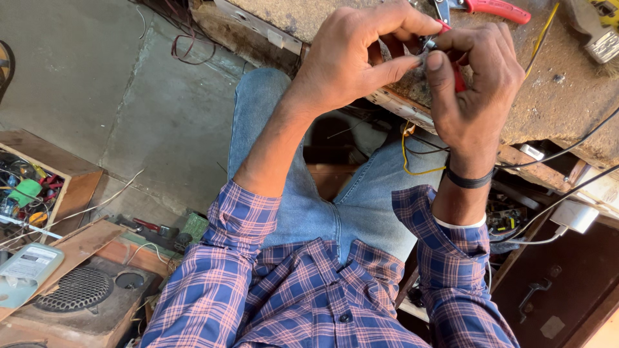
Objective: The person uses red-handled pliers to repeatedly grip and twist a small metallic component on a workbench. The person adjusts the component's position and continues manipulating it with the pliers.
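Two hands meet over the edge of a rough wooden workbench (554,109). At far left, an open box of tools (29,187) and a speaker cabinet (80,290) sit on the floor. The left hand (351,61) pinches a small metal part (427,46) between thumb and forefinger; the right hand (474,84) pinches the same part from the opposite side, with something red half hidden in the palm. The part appears light, stiff and easily dropped, best held at its ends by the fingertips. A yellow wire (412,161) hangs below; red-handled pliers (490,8) lie beyond.
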